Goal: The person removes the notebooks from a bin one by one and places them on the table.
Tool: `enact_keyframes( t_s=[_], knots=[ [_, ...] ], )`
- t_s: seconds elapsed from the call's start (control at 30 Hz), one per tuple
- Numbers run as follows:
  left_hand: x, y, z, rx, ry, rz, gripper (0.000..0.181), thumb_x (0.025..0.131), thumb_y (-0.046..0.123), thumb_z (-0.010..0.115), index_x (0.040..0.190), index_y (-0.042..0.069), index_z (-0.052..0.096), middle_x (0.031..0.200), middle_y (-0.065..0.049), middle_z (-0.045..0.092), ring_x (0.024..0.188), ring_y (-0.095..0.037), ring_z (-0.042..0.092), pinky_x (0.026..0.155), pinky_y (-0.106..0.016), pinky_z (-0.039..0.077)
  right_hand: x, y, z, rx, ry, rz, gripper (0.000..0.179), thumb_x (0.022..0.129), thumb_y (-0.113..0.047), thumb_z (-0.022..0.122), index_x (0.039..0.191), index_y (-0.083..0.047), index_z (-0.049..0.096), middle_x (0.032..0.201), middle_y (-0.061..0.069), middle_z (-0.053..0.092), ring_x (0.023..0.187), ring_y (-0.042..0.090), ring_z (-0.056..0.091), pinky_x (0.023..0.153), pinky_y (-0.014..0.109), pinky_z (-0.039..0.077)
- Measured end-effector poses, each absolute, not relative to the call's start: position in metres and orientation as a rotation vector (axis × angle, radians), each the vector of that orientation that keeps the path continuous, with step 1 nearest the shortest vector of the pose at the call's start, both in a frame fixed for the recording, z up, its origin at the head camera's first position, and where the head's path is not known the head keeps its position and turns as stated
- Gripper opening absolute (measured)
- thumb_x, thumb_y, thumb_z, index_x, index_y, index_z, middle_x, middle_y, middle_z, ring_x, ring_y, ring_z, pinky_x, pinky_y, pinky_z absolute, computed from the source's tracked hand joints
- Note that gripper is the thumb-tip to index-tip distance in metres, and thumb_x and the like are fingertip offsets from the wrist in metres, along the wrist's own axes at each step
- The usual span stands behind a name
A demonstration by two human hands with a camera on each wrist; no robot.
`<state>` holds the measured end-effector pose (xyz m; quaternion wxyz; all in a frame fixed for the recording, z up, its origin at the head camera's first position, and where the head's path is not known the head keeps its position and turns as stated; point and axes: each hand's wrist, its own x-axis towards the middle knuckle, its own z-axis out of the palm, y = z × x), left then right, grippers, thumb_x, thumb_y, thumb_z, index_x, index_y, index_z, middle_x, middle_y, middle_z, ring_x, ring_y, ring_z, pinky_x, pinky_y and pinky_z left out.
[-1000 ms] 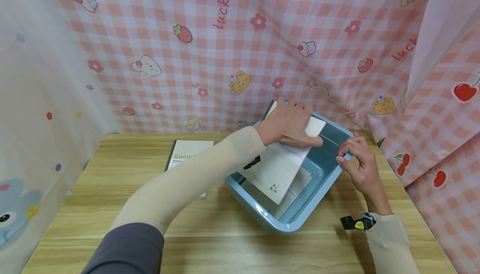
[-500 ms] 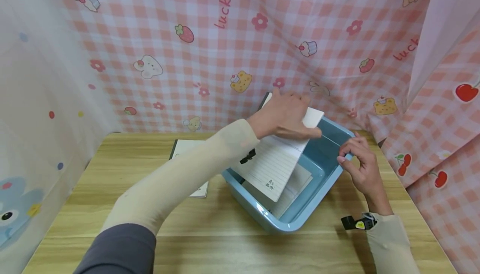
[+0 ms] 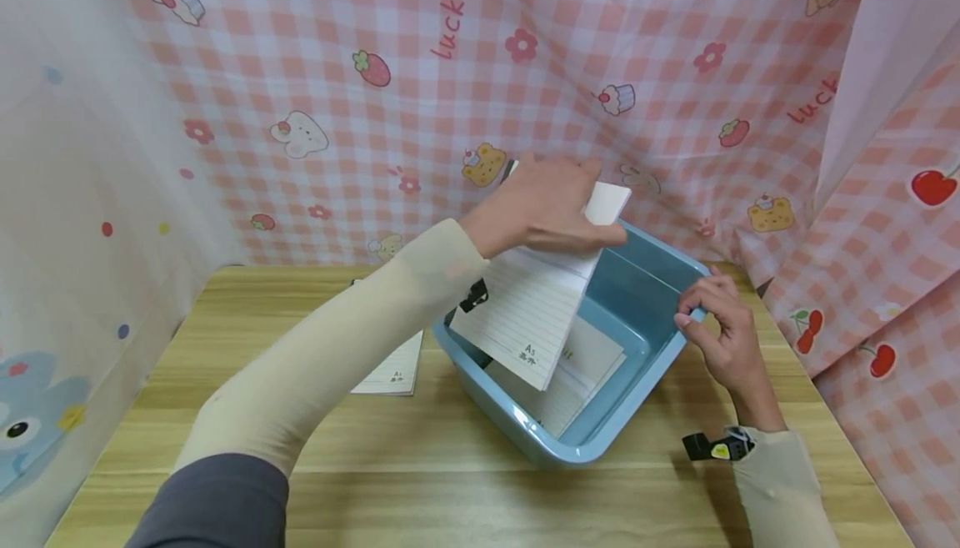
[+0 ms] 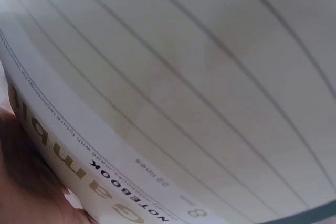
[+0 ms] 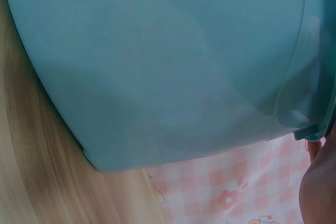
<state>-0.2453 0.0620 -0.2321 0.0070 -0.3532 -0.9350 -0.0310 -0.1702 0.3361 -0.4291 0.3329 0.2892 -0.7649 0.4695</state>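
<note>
A white lined notebook (image 3: 525, 314) with a dark spine is tilted over the left part of the blue plastic basin (image 3: 517, 424). My left hand (image 3: 547, 208) grips its upper end, thumb toward the right edge. In the left wrist view, the notebook cover (image 4: 173, 93) fills most of the picture, with "Gambit NOTEBOOK" lettering beside part of the hand (image 4: 31, 182). Another notebook (image 3: 596, 356) lies on the basin floor, partly covered by the held one. On the basin's right rim, my right hand (image 3: 722, 331) grips with curled fingers; the right wrist view shows the basin's outer wall (image 5: 157, 77).
A further notebook (image 3: 393, 366) lies on the wooden table (image 3: 420, 481) left of the basin, partly hidden under my left forearm. A pink checked curtain (image 3: 420, 72) hangs right behind the table, and another cloth (image 3: 885, 298) hangs along its right side.
My left hand has moved up and to the left with the notebook, showing more of the one on the basin floor. The right hand stays on the rim.
</note>
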Motion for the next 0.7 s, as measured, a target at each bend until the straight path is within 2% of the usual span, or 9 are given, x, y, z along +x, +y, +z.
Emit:
enact_keyframes(
  t_s=[0.23,0.43,0.7],
  knots=[
    [-0.245,0.046,-0.213,-1.060,-2.894,-0.246,0.061,0.086,0.069,0.050,0.123,0.021,0.049,0.105,0.005,0.060,0.096,-0.014,0.056,0.098,-0.045,0.039,-0.169,0.339,-0.428,0.731,-2.010,1.219,0.016,0.076,0.011,0.063,0.073,-0.004,0.061,0.077,0.004,0.059,0.094,0.013,0.050,0.123,0.040,0.019],
    [-0.249,0.026,-0.202,-0.990,-2.864,-0.352,0.050,0.086,0.064,0.053,0.114,0.022,0.052,0.097,0.002,0.061,0.087,-0.015,0.059,0.081,-0.034,0.045,-0.169,0.338,-0.427,0.755,-2.006,1.221,0.017,0.076,0.012,0.063,0.074,-0.004,0.061,0.077,0.004,0.059,0.093,0.014,0.049,0.124,0.043,0.018],
    [-0.260,-0.008,-0.206,-0.857,-2.839,-0.310,0.054,0.084,0.065,0.051,0.113,0.019,0.052,0.101,0.000,0.058,0.094,-0.019,0.053,0.089,-0.042,0.037,-0.169,0.336,-0.428,0.743,-2.014,1.237,0.015,0.077,0.009,0.063,0.073,-0.006,0.061,0.076,0.003,0.059,0.094,0.014,0.049,0.124,0.046,0.017]
  ],
)
